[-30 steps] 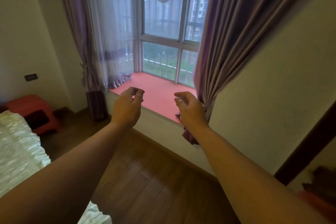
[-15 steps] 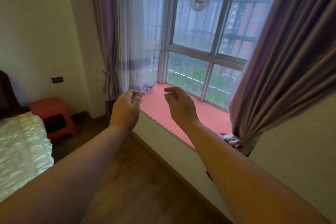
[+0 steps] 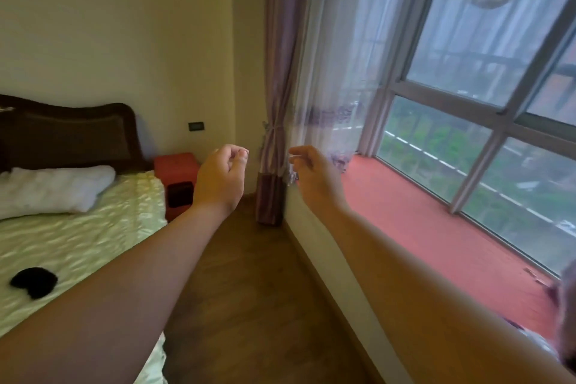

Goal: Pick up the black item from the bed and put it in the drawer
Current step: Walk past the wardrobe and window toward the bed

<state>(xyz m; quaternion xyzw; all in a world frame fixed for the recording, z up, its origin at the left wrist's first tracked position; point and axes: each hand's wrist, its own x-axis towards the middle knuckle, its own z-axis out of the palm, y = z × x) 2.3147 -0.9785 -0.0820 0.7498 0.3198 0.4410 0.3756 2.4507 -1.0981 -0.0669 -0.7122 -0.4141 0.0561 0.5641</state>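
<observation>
A small black item (image 3: pixel 33 282) lies on the pale green bed cover (image 3: pixel 93 237) at the lower left. My left hand (image 3: pixel 219 179) is held out in the air over the floor, fingers curled in with nothing in them, well to the right of the black item. My right hand (image 3: pixel 314 178) hovers beside it near the curtain, fingers loosely apart and empty. No drawer is visible in this view.
A white pillow (image 3: pixel 53 190) lies by the dark headboard (image 3: pixel 68 134). A red stool (image 3: pixel 177 181) stands beside the bed. Wooden floor (image 3: pixel 249 305) runs between the bed and the pink window sill (image 3: pixel 436 234). A tied purple curtain (image 3: pixel 276 134) hangs in the corner.
The view has swung left: the bed, headboard, pillow and black item have come into sight, and the window has slid right. Both hands stay raised and empty.
</observation>
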